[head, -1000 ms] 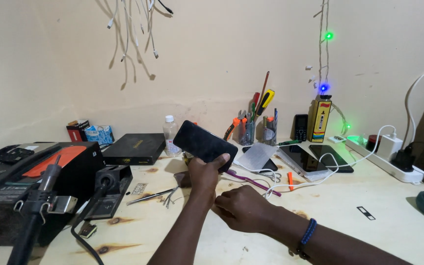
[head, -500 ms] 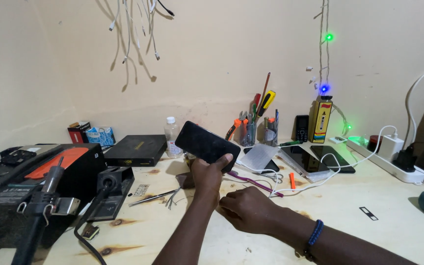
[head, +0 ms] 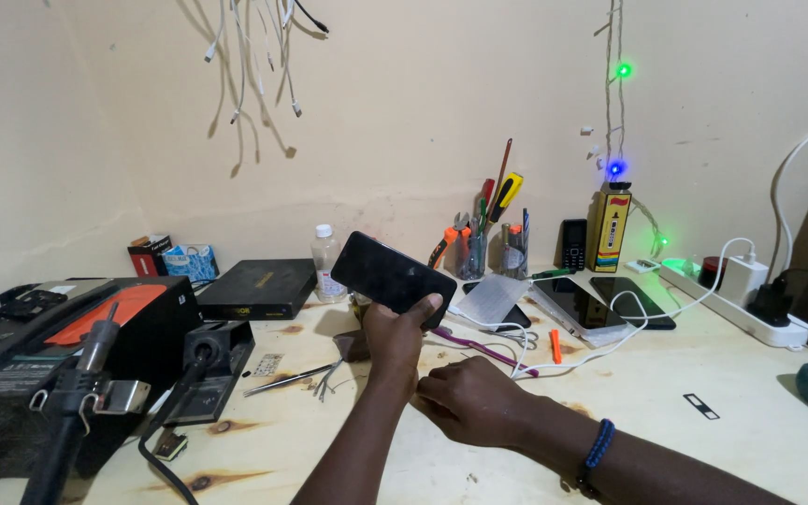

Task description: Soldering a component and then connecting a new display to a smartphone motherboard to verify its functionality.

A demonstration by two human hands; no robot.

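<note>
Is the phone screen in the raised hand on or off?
Off, as far as shows: the phone held up by the left hand has a uniformly black, unlit screen with only faint reflections.

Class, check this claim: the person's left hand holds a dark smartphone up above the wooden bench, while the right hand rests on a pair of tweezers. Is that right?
Not quite. In the head view the left hand does hold the dark smartphone up, but the right hand rests on the bare wooden bench. The tweezers lie apart, to the left of both arms.

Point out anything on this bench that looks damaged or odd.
The wooden tabletop carries dark scorch marks, near the tweezers and by the front edge. Nothing looks spilled. The left hand holds a dark phone whose glass looks intact.
</note>
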